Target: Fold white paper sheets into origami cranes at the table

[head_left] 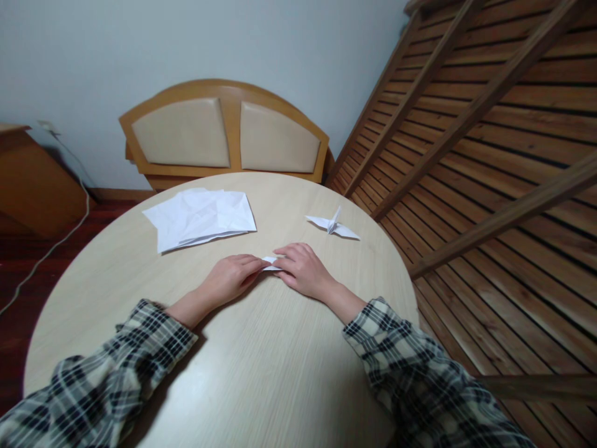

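Note:
A small folded piece of white paper (270,262) lies on the round pale wood table (261,361), mostly covered by my hands. My left hand (231,278) rests on its left end, fingers held together and pressing down. My right hand (301,270) lies flat over its right end, fingers stretched toward the left. Both arms wear plaid sleeves. A finished white paper crane (333,225) stands beyond my right hand, apart from it.
A loose stack of creased white paper sheets (200,218) lies at the far left of the table. A wooden chair back with beige pads (224,134) stands behind the table. Slatted wooden frames (489,124) lean at the right. A cable (51,246) runs across the floor at left.

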`<state>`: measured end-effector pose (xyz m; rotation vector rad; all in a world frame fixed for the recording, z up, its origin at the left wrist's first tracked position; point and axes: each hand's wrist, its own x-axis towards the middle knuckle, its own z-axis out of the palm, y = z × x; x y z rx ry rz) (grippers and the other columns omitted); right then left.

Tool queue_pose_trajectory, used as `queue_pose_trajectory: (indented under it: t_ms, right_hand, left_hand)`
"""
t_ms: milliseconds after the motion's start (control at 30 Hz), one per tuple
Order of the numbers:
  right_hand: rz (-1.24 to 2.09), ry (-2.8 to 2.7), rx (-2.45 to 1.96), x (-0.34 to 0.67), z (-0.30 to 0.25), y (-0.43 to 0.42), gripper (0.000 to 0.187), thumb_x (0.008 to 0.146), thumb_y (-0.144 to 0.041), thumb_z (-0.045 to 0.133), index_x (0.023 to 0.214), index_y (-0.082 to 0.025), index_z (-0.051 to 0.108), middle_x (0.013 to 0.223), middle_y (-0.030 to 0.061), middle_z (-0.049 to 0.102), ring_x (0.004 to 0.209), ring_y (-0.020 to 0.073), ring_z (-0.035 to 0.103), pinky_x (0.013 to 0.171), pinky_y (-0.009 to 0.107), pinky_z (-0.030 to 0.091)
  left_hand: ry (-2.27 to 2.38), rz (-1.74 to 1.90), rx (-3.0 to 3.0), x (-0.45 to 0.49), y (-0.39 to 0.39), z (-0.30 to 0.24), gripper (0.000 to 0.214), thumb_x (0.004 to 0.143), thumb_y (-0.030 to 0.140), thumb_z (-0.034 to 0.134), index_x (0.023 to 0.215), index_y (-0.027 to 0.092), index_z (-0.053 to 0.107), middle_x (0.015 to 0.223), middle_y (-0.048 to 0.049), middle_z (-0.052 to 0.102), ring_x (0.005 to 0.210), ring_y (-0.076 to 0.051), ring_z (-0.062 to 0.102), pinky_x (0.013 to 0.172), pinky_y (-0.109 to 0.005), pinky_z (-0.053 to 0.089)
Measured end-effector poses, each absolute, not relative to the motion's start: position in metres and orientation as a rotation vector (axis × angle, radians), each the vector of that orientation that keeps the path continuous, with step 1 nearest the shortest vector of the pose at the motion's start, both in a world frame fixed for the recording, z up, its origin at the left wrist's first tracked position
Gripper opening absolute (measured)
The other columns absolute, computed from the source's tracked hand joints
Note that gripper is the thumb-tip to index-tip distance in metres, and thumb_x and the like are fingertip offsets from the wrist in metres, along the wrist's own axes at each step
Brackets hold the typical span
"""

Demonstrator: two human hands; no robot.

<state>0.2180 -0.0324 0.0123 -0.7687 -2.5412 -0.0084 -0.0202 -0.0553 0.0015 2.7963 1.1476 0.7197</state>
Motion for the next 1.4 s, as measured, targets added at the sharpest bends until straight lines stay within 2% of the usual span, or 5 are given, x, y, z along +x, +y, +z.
queue_pose_trajectory:
  t_ms: [300, 633, 767, 1000, 1400]
  right_hand:
    - [-0.121, -2.387, -0.936, 0.2241, 0.0182, -0.0328, 0.032, 0.1, -0.035, 0.046, 0.126, -0.021, 0.058, 0.113, 0.0081, 0.068, 0.108, 0.0241, 0.054, 0.108, 0.045, 0.027]
    - [-0.066, -2.443, -1.084, 0.2225, 0.0178, -0.0333, 0.034, 0.103, -0.035, 0.04, 0.122, -0.018, 0.062, 0.102, 0.0068, 0.071, 0.096, 0.0212, 0.059, 0.084, 0.037, 0.031]
    - [-0.014, -2.504, -1.14, 0.2197, 0.0176, -0.0322, 0.031, 0.103, -0.034, 0.041, 0.119, -0.018, 0.063, 0.102, 0.0058, 0.071, 0.093, 0.0195, 0.061, 0.078, 0.034, 0.031]
    - [0.02, -2.615, -1.304, 0.2156, 0.0154, -0.0304, 0.028, 0.102, -0.033, 0.046, 0.113, -0.02, 0.067, 0.1, 0.0066, 0.068, 0.088, 0.0189, 0.061, 0.074, 0.032, 0.035]
    - [0.02, -2.612, -1.426, 0.2171, 0.0103, -0.026, 0.03, 0.1, -0.025, 0.04, 0.113, -0.022, 0.067, 0.099, 0.0082, 0.066, 0.084, 0.0197, 0.061, 0.07, 0.031, 0.038]
  left_hand:
    - [1.26, 1.01, 2.169, -0.0183, -0.055, 0.0023, 0.029, 0.097, 0.033, 0.045, 0.104, 0.015, 0.067, 0.089, -0.0058, 0.074, 0.075, -0.017, 0.066, 0.067, -0.029, 0.053]
    - [1.202, 0.911, 1.839, -0.0137, -0.0568, 0.0067, 0.036, 0.09, 0.04, 0.051, 0.1, 0.01, 0.068, 0.086, -0.0081, 0.07, 0.071, -0.016, 0.059, 0.059, -0.026, 0.045]
    - [1.215, 0.848, 1.887, -0.0147, -0.0559, 0.0048, 0.036, 0.091, 0.04, 0.048, 0.1, 0.01, 0.067, 0.084, -0.0081, 0.068, 0.071, -0.017, 0.058, 0.061, -0.028, 0.045]
    - [1.308, 0.745, 2.284, -0.0127, -0.0551, 0.0048, 0.039, 0.096, 0.035, 0.043, 0.118, 0.011, 0.063, 0.09, -0.0101, 0.063, 0.086, -0.023, 0.058, 0.081, -0.039, 0.046]
    - [1.571, 0.608, 2.541, -0.0168, -0.0523, 0.0103, 0.04, 0.098, 0.042, 0.043, 0.117, 0.016, 0.067, 0.071, -0.0051, 0.064, 0.072, -0.022, 0.061, 0.084, -0.043, 0.042]
